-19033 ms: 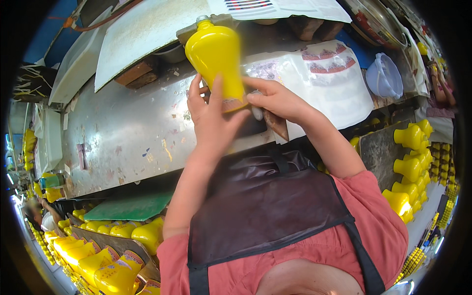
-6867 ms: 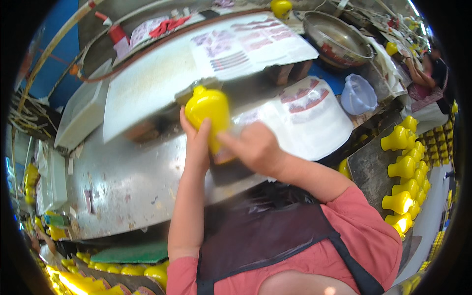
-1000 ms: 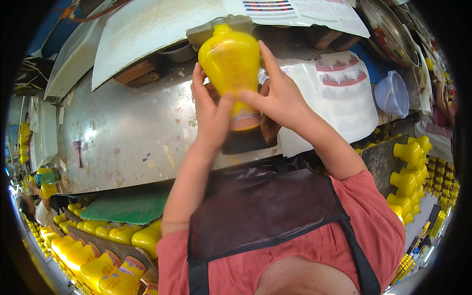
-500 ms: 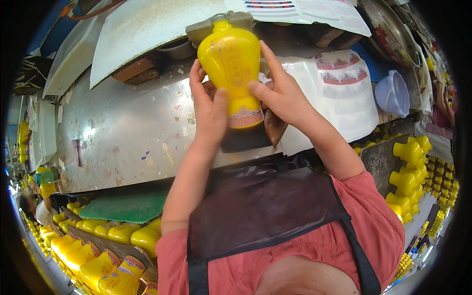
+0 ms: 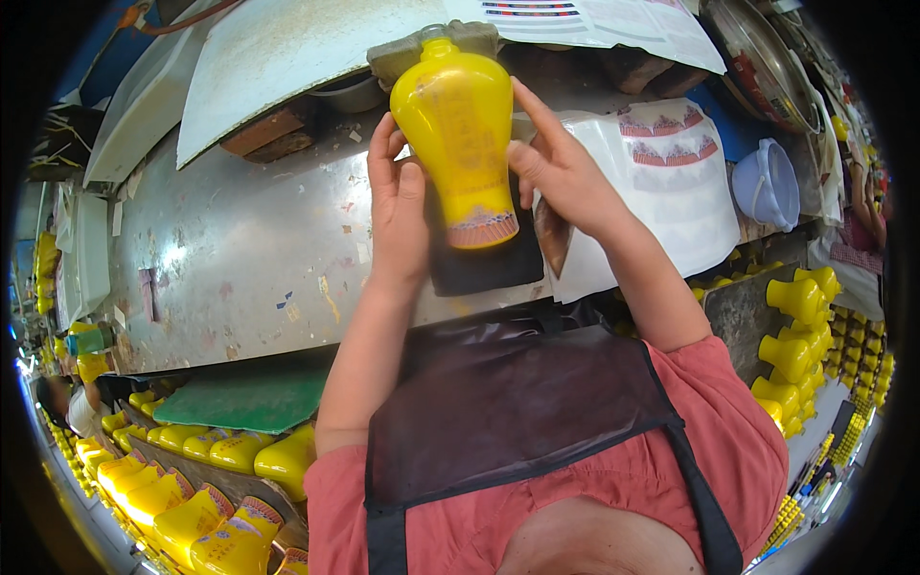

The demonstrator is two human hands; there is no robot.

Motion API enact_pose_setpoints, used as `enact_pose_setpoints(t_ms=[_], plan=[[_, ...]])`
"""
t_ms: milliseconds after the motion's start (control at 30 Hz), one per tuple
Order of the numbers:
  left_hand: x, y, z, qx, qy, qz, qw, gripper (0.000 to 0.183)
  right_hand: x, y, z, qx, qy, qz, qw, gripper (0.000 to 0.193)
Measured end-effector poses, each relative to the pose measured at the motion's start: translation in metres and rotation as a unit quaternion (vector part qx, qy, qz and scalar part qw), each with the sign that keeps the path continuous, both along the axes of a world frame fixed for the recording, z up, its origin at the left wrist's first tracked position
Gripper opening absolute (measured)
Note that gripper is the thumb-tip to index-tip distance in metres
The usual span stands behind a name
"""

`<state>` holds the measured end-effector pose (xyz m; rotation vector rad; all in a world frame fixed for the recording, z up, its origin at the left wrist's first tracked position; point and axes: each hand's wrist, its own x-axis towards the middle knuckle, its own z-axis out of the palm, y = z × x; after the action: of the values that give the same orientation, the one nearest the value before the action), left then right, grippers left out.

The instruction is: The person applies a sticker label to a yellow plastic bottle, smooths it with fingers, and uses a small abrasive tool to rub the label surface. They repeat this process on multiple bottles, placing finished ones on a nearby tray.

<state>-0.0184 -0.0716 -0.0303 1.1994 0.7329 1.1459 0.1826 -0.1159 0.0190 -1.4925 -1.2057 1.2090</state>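
A glossy yellow vase-shaped bottle (image 5: 465, 134) lies with its narrow neck away from me, against a grey notched block (image 5: 388, 62). Faint printing runs down its front, and a patterned pink-and-blue band circles its base. Below the base shows a black pad (image 5: 489, 273). At the bottle's left side is my left hand (image 5: 398, 196), fingers partly curled and thumb raised off the surface. My right hand (image 5: 561, 172) is along the right side, index finger stretched up by the shoulder, thumb apart from it. Whether the fingertips touch the bottle is hard to tell.
White sheets with patterned bands (image 5: 661, 201) lie right of the bottle, near a pale blue bucket (image 5: 767, 184). A brown pointed piece (image 5: 553, 240) is beside my right wrist. Several yellow bottles (image 5: 192, 527) fill racks at lower left, beside a green board (image 5: 249, 398).
Both thumbs have come off the bottle's front, and my right hand has shifted slightly outward. The bottle has moved a little to the right, its printing now facing slightly differently.
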Motion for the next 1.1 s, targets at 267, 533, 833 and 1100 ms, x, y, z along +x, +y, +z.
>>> enact_pose_setpoints(t_ms=[267,533,833,1100], plan=[[-0.003,0.0,0.007,0.017,0.019,-0.012,1.0,0.061,0.007,-0.004,0.003,0.023,-0.004,-0.053,0.998,0.048],[0.001,-0.002,0.014,0.021,0.061,-0.008,0.998,0.064,0.007,-0.008,0.006,0.046,-0.081,-0.04,0.995,0.054],[-0.004,0.0,0.009,0.036,0.023,-0.027,0.999,0.069,-0.004,-0.003,0.006,0.068,-0.109,-0.042,0.991,0.065],[0.007,0.032,0.026,0.143,0.118,0.056,0.981,0.076,0.007,0.018,0.023,0.191,-0.234,-0.033,0.953,0.074]])
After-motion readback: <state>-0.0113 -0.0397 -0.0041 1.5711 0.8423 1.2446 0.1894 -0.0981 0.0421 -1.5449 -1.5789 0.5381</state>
